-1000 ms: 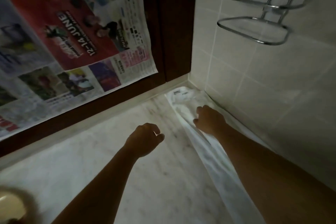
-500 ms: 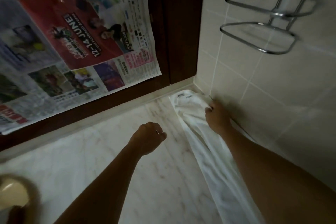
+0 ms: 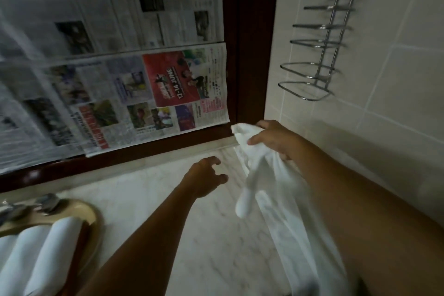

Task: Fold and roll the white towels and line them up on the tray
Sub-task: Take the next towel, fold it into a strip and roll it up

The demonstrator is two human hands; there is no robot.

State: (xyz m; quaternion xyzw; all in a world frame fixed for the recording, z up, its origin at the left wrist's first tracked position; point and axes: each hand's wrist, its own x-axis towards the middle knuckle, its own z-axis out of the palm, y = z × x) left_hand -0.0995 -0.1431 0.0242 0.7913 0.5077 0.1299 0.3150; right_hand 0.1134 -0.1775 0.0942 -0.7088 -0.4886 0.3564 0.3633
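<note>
My right hand (image 3: 271,138) grips the far end of a long white towel (image 3: 281,211) and holds it up off the marble counter, near the corner by the tiled wall. The rest of the towel hangs and trails back along the counter under my right forearm. My left hand (image 3: 205,179) hovers just left of the towel with loosely curled fingers, holding nothing. At the lower left, rolled white towels (image 3: 45,255) lie side by side on a tray (image 3: 83,235) with a dark edge.
A marble counter (image 3: 153,202) runs below a dark wooden frame (image 3: 249,38) covered with newspaper (image 3: 115,74). A chrome wire rack (image 3: 319,60) hangs on the tiled wall at the right. A beige basin rim with a metal tap (image 3: 31,206) lies behind the tray.
My right hand has taken hold of the towel's far end and lifted it off the counter. My left hand has opened a little. The view has tilted up, showing the tray.
</note>
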